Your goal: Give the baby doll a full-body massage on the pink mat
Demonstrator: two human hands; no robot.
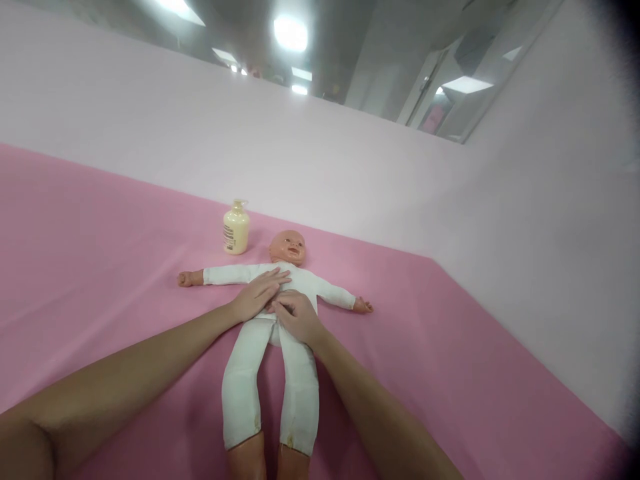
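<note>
A baby doll (300, 383) with a white cloth body lies on its back, arms spread wide and head toward the wall. My left hand (261, 292) rests flat on the doll's chest and belly, fingers stretched out toward its upper chest. Beside it, my right hand (299, 316) lies over the lower belly with its fingers curled in. Whether the right fingers pinch anything is hidden. The two hands are close together, near the doll's middle.
A pale yellow pump bottle (236, 230) stands upright left of the doll's head. Pink cloth (400, 360) covers the surface under the doll. A white wall (320, 160) rises behind and to the right, with a reflective glass panel (380, 60) above.
</note>
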